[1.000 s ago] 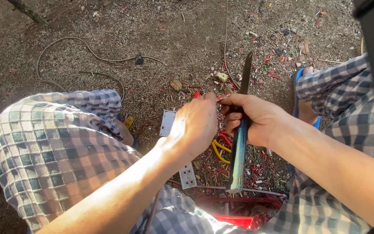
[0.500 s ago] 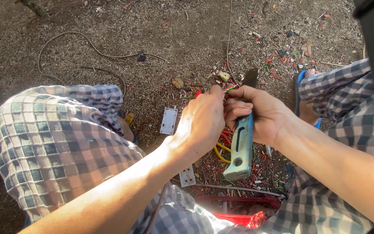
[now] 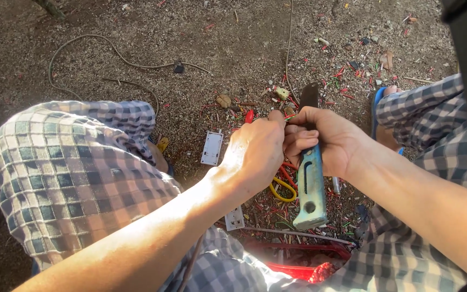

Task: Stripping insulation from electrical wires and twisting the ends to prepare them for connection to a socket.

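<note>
Head view: at centre frame the right hand (image 3: 333, 143) is wrapped tight around a utility knife (image 3: 310, 186), its blue-green handle hanging down, its dark blade rising above the fingers. The left hand (image 3: 255, 154), just beside it, pinches a thin red wire (image 3: 251, 115) at the fingertips. Below the hands lie yellow wire loops (image 3: 281, 190) and a white socket plate (image 3: 211, 148) on the gravel.

Your left hand (image 3: 255, 154) touches your right hand (image 3: 328, 143), which grips the knife (image 3: 310, 184). Socket plate (image 3: 211, 148) lies left of them, wire scraps (image 3: 282, 186) underneath, cable (image 3: 109, 51) farther ahead.
</note>
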